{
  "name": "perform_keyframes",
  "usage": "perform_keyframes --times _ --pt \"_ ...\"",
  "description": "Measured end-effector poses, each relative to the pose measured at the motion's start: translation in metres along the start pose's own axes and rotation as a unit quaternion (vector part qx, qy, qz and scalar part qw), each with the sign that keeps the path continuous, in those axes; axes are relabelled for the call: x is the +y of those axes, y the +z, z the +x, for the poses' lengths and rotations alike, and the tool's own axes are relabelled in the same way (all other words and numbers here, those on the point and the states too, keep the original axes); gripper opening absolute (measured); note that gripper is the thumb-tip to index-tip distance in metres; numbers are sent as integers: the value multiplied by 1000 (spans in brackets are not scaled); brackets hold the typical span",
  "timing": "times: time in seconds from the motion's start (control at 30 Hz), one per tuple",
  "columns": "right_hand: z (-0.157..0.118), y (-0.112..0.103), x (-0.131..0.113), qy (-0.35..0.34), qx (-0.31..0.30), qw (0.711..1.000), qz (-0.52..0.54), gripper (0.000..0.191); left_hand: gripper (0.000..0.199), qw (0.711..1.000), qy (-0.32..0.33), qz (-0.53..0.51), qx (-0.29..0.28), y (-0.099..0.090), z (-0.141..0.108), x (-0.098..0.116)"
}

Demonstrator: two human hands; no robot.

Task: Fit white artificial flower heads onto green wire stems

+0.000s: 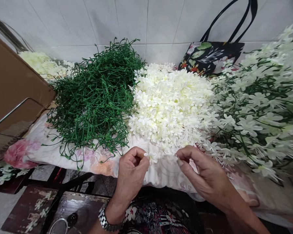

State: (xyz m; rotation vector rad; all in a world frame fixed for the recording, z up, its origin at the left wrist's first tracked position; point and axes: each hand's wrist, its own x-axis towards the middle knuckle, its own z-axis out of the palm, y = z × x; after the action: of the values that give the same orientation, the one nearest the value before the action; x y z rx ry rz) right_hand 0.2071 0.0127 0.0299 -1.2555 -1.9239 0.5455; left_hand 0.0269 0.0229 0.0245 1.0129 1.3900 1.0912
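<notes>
My left hand is closed, pinching a small white artificial flower between thumb and forefinger. To its right, my right hand has thumb and forefinger drawn together at a tiny pale bit too small to make out. Just beyond both hands lies a heap of loose white flower heads, with thin white strands along its front edge. A tangled pile of green plastic stems sits to the left of that heap. White flowers on green stems are massed at the right.
A floral cloth covers the work surface. A cardboard box stands at the left, with more pale flowers behind it. A black floral bag leans against the tiled wall. Below left are dark wooden seats.
</notes>
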Motion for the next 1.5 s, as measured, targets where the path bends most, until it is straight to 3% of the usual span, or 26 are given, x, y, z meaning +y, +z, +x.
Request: perform_keyframes --times 0.27,0.4,0.6,0.97,1.23,1.33,1.5 --pt "4 6 -23 41 76 976 197 9 11 998 -25 -49 -30 6 -7 -3" --pt "-1 24 -28 33 82 980 177 14 15 994 -22 -89 -53 8 -11 -6" --pt "-1 42 -16 5 129 983 133 10 14 985 -19 -147 -85 9 -14 -7" --pt "-2 45 -13 -10 120 989 88 11 8 987 22 -147 -67 7 -15 -13" --pt "-2 45 -14 -95 141 985 26 19 8 981 68 -161 -83 4 -15 -15" --pt "-3 45 -15 -102 148 983 38 21 8 967 34 -225 -112 3 -16 -15" --pt "-7 45 -15 -98 142 982 79 23 17 950 -79 -284 -100 7 -15 -10"
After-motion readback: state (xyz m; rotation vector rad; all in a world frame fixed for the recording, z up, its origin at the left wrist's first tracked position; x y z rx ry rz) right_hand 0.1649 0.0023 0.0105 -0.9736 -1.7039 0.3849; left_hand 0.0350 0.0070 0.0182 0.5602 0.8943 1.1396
